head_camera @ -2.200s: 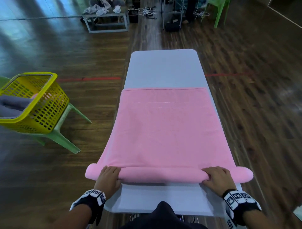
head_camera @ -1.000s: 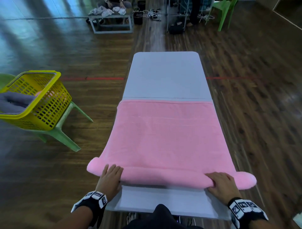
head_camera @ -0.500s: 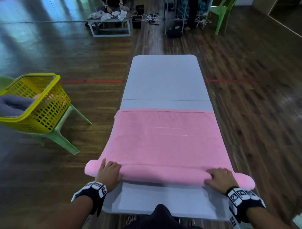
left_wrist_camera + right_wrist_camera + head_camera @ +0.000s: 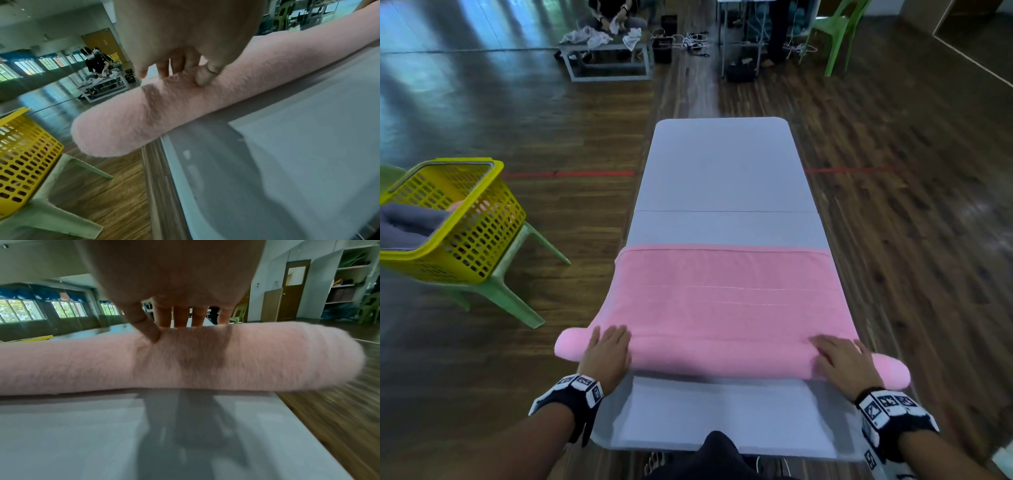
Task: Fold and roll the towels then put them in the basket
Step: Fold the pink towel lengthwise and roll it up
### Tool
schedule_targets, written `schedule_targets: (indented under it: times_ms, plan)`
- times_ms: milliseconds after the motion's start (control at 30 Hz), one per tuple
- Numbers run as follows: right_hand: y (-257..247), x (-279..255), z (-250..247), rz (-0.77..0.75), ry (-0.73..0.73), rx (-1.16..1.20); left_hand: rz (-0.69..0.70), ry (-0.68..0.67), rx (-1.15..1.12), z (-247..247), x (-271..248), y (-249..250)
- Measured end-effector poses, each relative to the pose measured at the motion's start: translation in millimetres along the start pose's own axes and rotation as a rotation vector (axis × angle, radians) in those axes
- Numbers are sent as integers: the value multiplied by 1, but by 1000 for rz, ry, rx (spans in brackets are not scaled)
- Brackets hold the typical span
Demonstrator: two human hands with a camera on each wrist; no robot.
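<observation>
A pink towel (image 4: 722, 301) lies across the grey table (image 4: 722, 171), its near part wound into a thick roll (image 4: 719, 359) whose ends overhang both table sides. My left hand (image 4: 607, 349) lies flat on the roll near its left end, fingers straight; the left wrist view shows the fingers (image 4: 202, 76) pressing the roll (image 4: 144, 116). My right hand (image 4: 840, 359) presses the roll near its right end, fingers spread, as seen on the roll (image 4: 185, 360) in the right wrist view. A yellow basket (image 4: 469, 219) sits on a green chair at left, a grey towel (image 4: 407, 222) inside.
The green chair (image 4: 510, 291) under the basket stands on the wooden floor left of the table. Far behind, a person sits at a low table (image 4: 606, 51) with cloths. Another green chair (image 4: 839, 34) stands at the back right.
The roll has grown thicker and taken up more towel; the flat pink part is shorter and more bare table shows beyond it. Both hands stayed on the roll, pushing it forward.
</observation>
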State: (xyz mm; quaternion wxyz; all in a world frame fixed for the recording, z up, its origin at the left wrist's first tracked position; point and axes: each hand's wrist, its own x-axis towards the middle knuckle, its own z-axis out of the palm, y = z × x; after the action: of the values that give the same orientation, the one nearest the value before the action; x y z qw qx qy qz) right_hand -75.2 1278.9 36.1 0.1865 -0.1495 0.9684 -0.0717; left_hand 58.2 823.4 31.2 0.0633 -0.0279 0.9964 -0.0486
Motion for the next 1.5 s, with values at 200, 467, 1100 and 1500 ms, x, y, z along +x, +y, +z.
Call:
schedule_targets:
  times_ms: [200, 467, 1100, 1500]
  plan:
    - [8, -14, 24, -30, -98, -44, 42, -225, -40, -1, -18, 14]
    - [-2, 5, -5, 39, -5, 22, -52, -143, -5, -6, -4, 6]
    - [3, -19, 29, -42, -112, -81, 78, -311, -90, 0, -2, 14]
    - [4, -17, 24, -36, -19, -41, 69, -308, -101, -1, -8, 18]
